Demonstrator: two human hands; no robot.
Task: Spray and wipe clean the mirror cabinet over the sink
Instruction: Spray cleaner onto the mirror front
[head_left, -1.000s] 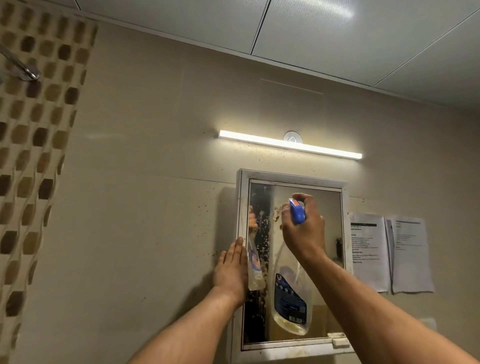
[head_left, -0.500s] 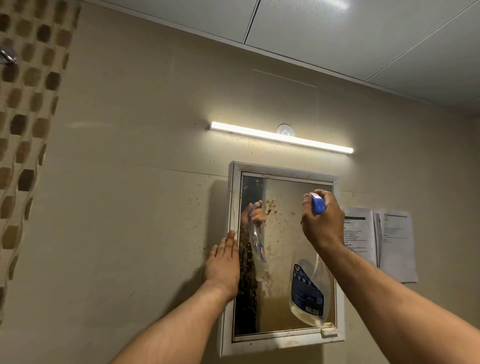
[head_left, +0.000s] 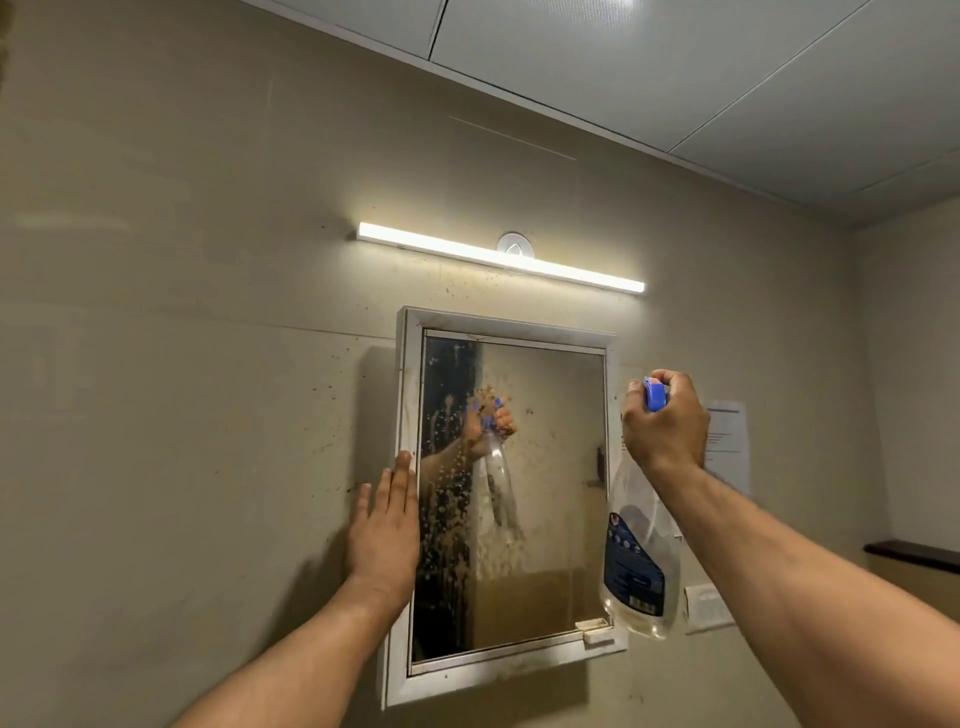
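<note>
The mirror cabinet (head_left: 550, 493) is mounted on the beige wall, with a lit light bar (head_left: 498, 257) at its 12 o'clock. The left hand (head_left: 387, 530) is laid flat, fingers straight, against the frame at 9 o'clock. The spray bottle (head_left: 639, 566) is gripped by its blue head in the right hand (head_left: 665, 423) at the 3 o'clock edge, its clear body hanging down. The glass is spotted with droplets and brown grime.

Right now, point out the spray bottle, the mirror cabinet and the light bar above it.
spray bottle (head_left: 636, 566): head view, on its dark blue label.
mirror cabinet (head_left: 410, 374): head view, on the left side of its white frame.
light bar (head_left: 500, 257): head view, on the middle of the lit strip.
</note>
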